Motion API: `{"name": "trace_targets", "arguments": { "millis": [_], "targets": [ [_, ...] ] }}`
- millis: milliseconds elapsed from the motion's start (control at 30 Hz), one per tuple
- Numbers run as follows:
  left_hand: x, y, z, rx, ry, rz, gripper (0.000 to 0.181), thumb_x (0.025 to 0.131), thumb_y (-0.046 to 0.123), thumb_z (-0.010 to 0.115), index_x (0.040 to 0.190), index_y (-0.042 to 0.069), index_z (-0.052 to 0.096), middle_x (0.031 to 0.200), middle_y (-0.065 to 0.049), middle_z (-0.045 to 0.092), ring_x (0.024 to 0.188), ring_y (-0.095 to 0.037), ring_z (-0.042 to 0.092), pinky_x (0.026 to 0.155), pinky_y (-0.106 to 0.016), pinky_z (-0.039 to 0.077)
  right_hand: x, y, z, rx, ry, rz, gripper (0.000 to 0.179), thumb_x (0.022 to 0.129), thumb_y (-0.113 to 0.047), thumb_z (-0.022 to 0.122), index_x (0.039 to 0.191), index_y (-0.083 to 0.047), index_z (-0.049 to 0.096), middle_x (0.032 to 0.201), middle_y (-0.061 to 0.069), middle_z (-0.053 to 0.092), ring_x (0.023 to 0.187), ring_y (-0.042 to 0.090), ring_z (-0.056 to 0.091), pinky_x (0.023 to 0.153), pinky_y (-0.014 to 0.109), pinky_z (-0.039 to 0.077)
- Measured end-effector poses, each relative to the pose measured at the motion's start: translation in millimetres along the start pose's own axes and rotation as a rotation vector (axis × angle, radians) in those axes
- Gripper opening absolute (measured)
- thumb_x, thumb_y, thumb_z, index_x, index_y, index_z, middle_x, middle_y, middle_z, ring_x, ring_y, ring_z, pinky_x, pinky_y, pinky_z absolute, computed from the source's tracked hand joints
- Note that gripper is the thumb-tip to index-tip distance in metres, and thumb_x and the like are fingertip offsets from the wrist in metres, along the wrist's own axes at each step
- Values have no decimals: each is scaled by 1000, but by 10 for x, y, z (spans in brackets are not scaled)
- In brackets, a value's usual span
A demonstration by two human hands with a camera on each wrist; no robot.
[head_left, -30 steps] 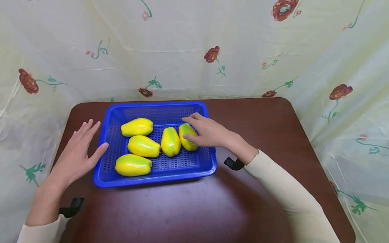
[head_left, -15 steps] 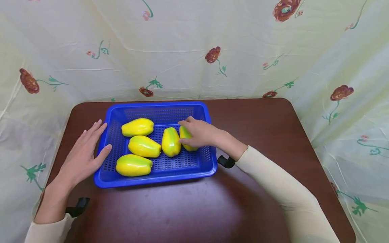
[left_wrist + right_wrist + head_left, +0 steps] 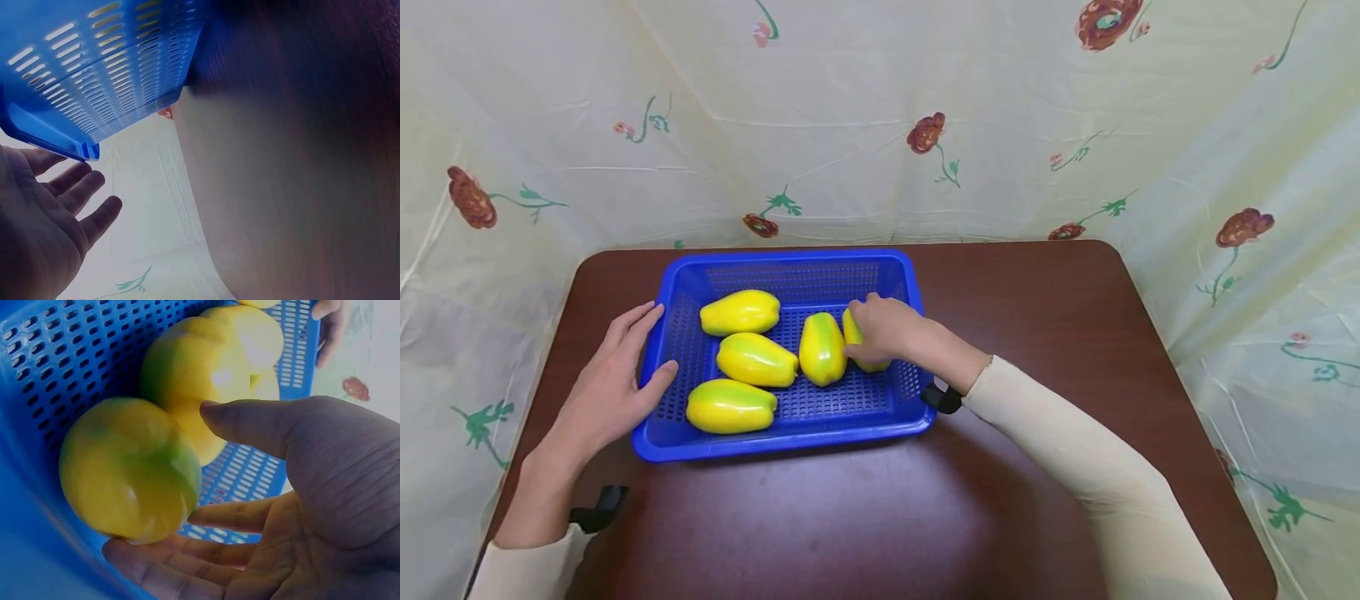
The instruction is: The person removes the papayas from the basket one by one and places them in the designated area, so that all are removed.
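Your left hand (image 3: 606,383): spread, at the blue basket's (image 3: 790,435) left rim. Your right hand (image 3: 886,328): thumb and fingers parted about the rightmost yellow-green fruit (image 3: 128,475).

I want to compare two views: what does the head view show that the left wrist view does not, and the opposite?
Only the head view: five yellow-green oval fruits in clear sight, the back of the right hand partly covering the rightmost one, and two cream fabric sleeves.

Only the left wrist view: the palm of the left hand, and the blue slotted plastic basket from outside, with yellow glimpses through its slots.

Both: basket, left hand, dark brown table, pale flower-patterned curtain.
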State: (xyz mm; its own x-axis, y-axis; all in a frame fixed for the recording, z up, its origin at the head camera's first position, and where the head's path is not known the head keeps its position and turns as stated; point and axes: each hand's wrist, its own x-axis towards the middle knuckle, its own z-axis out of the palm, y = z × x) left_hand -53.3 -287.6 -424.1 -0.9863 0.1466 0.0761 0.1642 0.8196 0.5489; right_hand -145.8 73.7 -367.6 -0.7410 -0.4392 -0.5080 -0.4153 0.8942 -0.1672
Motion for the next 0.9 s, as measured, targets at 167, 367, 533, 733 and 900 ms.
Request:
{"name": "trace_targets", "arguments": {
  "millis": [167, 367, 533, 733, 900],
  "targets": [
    [21, 1, 9, -30, -12, -19, 85, 98, 19, 68, 170, 11, 24, 173, -23, 24, 141, -55, 41, 101, -83, 41, 29, -26, -9, -8, -19, -16, 83, 100, -48, 68, 163, -4, 39, 162, 23, 48, 143, 39, 56, 119, 48, 49],
    [41, -5, 18, -54, -21, -44, 82, 99, 15, 64, 170, 9, 23, 175, -21, 20, 141, -57, 41, 101, -83, 41, 71, -60, -57, -27, -51, -27, 80, 99, -45, 71, 160, -5, 41, 138, 17, 62, 122, 31, 62, 109, 44, 54],
    [40, -4, 21, -64, -21, -52, 82, 98, 12, 63, 170, 9, 22, 176, -20, 19, 141, -57, 41, 100, -83, 41, 132, -74, -82, -55, -56, -27, 77, 100, -40, 69, 162, -7, 37, 136, 17, 63, 121, 30, 63, 107, 43, 55],
    [47, -12, 41, -86, -10, -37, 83, 98, 11, 62, 170, 11, 21, 176, -19, 18, 144, -58, 39, 101, -84, 40, 174, -83, -88, -55, -70, -7, 81, 101, -37, 68, 167, -10, 30, 155, 21, 53, 134, 33, 60, 114, 46, 52],
    [49, -24, 65, -106, -16, -36, 83, 99, 12, 60, 171, 13, 19, 178, -16, 16, 149, -58, 35, 102, -84, 38, 193, -68, -75, -40, -94, -5, 76, 100, -36, 70, 162, -10, 35, 122, 14, 67, 109, 29, 65, 98, 41, 57]
  ]
}}
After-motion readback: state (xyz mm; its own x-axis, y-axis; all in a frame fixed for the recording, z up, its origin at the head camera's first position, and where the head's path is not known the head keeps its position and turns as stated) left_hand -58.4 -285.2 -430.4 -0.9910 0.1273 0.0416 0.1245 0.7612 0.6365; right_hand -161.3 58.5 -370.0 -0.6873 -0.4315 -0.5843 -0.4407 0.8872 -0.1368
